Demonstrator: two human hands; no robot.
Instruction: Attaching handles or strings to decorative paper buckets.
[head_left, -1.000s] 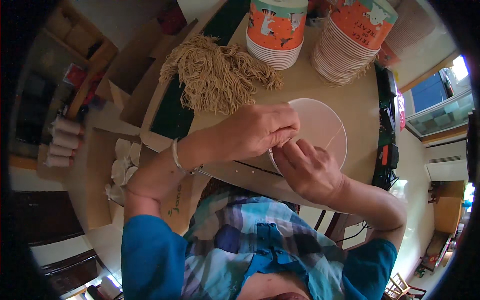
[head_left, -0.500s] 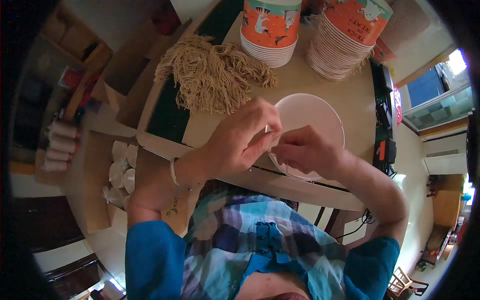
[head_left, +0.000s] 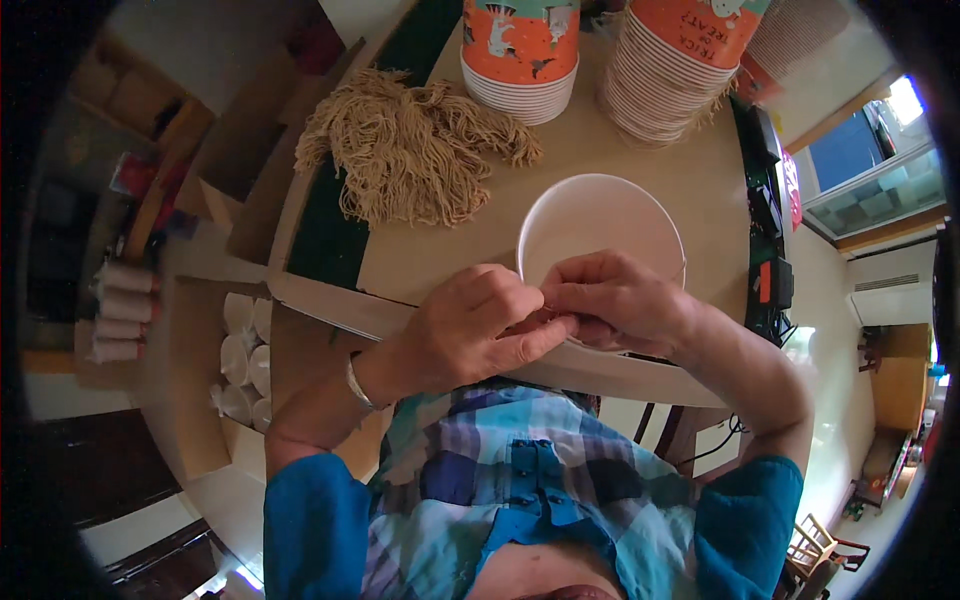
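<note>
A white paper bucket (head_left: 610, 215) stands at the table's near edge, its open top facing up. Over its near left rim my two hands meet, fingertips touching. My left hand (head_left: 470, 325) is closed, with thumb and forefinger pinched close to the rim. My right hand (head_left: 620, 305) is closed too, its bent fingers pressed together in front of the bucket's opening. Whatever lies between the fingertips is too small and too covered to make out. A loose bundle of tan cords (head_left: 400, 150) lies beyond my left hand.
Two stacks of orange printed buckets, one at the back middle (head_left: 520, 60) and one at the back right (head_left: 675, 75), stand on the table. Black devices (head_left: 765, 205) line the right edge. On the left, a cardboard box (head_left: 200, 380) holds white rolled items (head_left: 238, 360).
My left hand has come down, its raised wrist lowered, and its fingertips now meet the right hand's. The right hand has turned slightly. The view has shifted a little.
</note>
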